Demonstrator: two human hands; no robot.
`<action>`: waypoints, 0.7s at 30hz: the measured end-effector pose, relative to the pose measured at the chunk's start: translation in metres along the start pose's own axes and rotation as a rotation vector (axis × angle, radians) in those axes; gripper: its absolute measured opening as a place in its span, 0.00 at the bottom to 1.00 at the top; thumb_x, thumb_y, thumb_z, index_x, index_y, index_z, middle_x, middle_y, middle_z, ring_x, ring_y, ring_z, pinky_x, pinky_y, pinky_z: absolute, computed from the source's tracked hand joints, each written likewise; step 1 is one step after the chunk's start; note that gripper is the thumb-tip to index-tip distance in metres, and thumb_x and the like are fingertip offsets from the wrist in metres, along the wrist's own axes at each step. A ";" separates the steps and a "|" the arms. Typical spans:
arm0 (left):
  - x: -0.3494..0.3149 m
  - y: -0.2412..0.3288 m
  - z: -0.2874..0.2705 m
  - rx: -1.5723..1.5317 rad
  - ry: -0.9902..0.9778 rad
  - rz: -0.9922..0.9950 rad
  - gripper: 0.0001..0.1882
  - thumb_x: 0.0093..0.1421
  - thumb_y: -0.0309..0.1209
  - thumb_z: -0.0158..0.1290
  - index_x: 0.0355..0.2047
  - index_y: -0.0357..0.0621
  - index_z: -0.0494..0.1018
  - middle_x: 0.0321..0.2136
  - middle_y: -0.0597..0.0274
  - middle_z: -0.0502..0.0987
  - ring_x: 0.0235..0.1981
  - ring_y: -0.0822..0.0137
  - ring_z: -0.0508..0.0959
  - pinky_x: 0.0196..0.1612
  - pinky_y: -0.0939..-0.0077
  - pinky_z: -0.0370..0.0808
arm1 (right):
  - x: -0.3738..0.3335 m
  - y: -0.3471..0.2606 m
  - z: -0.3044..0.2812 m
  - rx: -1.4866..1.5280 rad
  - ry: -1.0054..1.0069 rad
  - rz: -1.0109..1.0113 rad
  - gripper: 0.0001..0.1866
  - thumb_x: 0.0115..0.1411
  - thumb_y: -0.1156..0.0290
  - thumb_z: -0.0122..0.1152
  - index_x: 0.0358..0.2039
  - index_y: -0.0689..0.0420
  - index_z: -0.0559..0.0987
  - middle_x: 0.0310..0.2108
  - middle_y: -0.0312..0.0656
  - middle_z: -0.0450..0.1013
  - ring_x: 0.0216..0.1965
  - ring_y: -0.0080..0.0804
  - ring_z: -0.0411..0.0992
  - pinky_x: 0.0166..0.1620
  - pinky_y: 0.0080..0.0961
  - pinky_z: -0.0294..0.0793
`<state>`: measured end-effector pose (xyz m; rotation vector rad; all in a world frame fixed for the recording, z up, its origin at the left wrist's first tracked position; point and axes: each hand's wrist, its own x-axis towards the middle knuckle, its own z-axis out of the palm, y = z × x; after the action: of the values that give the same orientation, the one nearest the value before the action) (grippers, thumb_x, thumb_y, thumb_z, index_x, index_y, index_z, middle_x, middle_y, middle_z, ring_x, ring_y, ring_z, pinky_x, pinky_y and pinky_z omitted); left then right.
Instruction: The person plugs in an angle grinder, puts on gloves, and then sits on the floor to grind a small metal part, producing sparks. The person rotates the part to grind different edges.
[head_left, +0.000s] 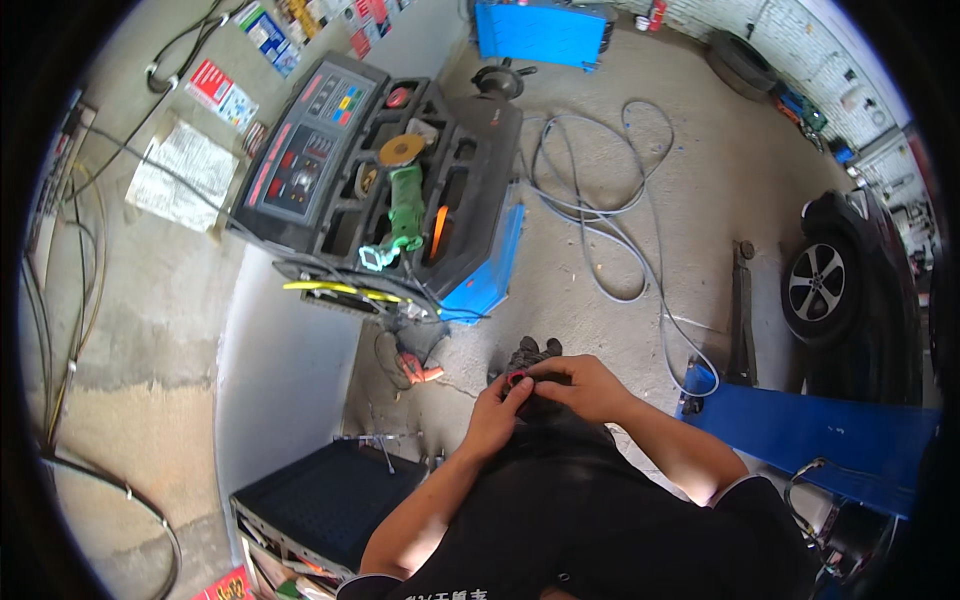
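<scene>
Left hand [487,420] and right hand [592,391] come together just below the middle of the frame, both with bent fingers, pinching a small red-and-dark piece [516,379] between them. The left thumb and fingers close on it from the lower left; the right thumb and forefinger nip at its right side. Fingers cover most of it, so its full shape and the firmness of each pinch I cannot tell. It sits in front of the black shirt [590,510], with dark shoes [540,347] showing just above it in the frame.

Being so small, the piece is probably light, easily borne by fingertips alone. The red part looks like a rim or ring and is likely stiff, perhaps plastic; whether it is slippery or fragile does not show. The best hold is probably by the outer edge, thumb against forefinger, with the left hand steadying the body and the right light on the rim, since a hard squeeze could make so small a thing skip out. A green angle grinder [405,208] lies on the dark machine [478,150] at upper left, well apart from both hands.
</scene>
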<state>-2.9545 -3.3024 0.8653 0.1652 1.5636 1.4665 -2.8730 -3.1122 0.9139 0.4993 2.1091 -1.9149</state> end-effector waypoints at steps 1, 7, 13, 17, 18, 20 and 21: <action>0.011 -0.002 -0.002 -0.056 -0.026 -0.029 0.18 0.72 0.42 0.55 0.49 0.38 0.78 0.37 0.67 0.79 0.38 0.75 0.75 0.44 0.77 0.73 | 0.002 0.002 -0.007 0.052 0.005 0.033 0.15 0.67 0.73 0.62 0.53 0.62 0.81 0.45 0.47 0.82 0.47 0.33 0.81 0.51 0.30 0.78; 0.059 0.004 0.018 0.026 -0.124 -0.060 0.15 0.70 0.37 0.56 0.48 0.38 0.78 0.39 0.63 0.81 0.38 0.74 0.77 0.43 0.75 0.74 | 0.000 0.014 -0.028 0.078 0.266 -0.009 0.14 0.65 0.77 0.65 0.50 0.62 0.77 0.42 0.43 0.81 0.43 0.27 0.80 0.48 0.26 0.80; 0.115 0.048 0.071 -0.025 -0.093 -0.083 0.13 0.68 0.33 0.54 0.48 0.38 0.78 0.37 0.62 0.83 0.39 0.71 0.80 0.44 0.72 0.76 | 0.009 0.020 -0.095 -0.070 0.413 -0.140 0.09 0.63 0.79 0.62 0.43 0.61 0.75 0.35 0.45 0.77 0.36 0.35 0.79 0.41 0.31 0.78; 0.171 0.056 0.116 0.670 0.102 0.036 0.15 0.65 0.34 0.51 0.42 0.34 0.78 0.34 0.42 0.82 0.38 0.46 0.83 0.45 0.56 0.77 | 0.029 0.051 -0.170 -0.384 0.504 -0.411 0.04 0.60 0.78 0.62 0.36 0.59 0.79 0.35 0.44 0.73 0.34 0.42 0.77 0.38 0.38 0.78; 0.181 0.058 0.129 0.740 0.129 0.059 0.15 0.65 0.35 0.50 0.40 0.33 0.77 0.34 0.40 0.82 0.38 0.42 0.82 0.45 0.53 0.76 | 0.030 0.053 -0.185 -0.496 0.502 -0.456 0.02 0.59 0.77 0.62 0.34 0.58 0.80 0.35 0.43 0.72 0.33 0.41 0.77 0.38 0.39 0.77; 0.205 0.059 0.150 0.877 0.183 0.115 0.16 0.65 0.36 0.49 0.36 0.33 0.76 0.33 0.35 0.80 0.38 0.36 0.80 0.44 0.48 0.75 | 0.034 0.056 -0.206 -0.729 0.325 -0.315 0.08 0.61 0.71 0.59 0.36 0.57 0.84 0.34 0.44 0.74 0.35 0.44 0.79 0.38 0.43 0.79; 0.217 0.061 0.161 0.966 0.194 0.118 0.15 0.65 0.37 0.50 0.34 0.35 0.75 0.34 0.38 0.80 0.38 0.35 0.79 0.44 0.45 0.75 | 0.041 0.071 -0.215 -0.839 0.228 -0.265 0.09 0.61 0.69 0.57 0.37 0.56 0.84 0.34 0.45 0.76 0.36 0.45 0.80 0.38 0.43 0.80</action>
<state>-2.9899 -3.0303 0.8293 0.6933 2.3461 0.7039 -2.8715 -2.8894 0.8552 0.2581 2.9578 -0.9136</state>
